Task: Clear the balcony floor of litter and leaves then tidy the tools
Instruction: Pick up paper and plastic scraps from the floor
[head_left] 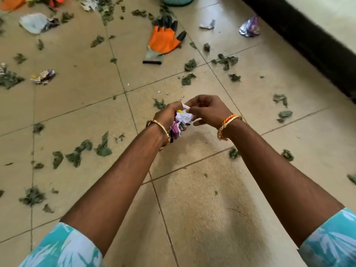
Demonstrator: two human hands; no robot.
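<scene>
My left hand (167, 116) grips a bunch of crumpled wrappers (182, 122), white and purple, held above the tiled floor (202, 199). My right hand (207, 110) meets it from the right, its fingertips pinching the top of the same bunch. Dried green leaves (104, 146) lie scattered over the tiles on all sides. More litter rests on the floor: a crumpled wrapper (43, 76) at the left, a purple foil wrapper (249, 27) at the far right, a small white scrap (207, 25) and a pale plastic piece (35, 23) at the far left.
An orange and black work glove (164, 40) lies flat on the tiles ahead. Another orange item (11, 3) shows at the top left corner. A teal pot base (177, 0) stands at the top edge. A dark skirting and wall (308, 41) run along the right.
</scene>
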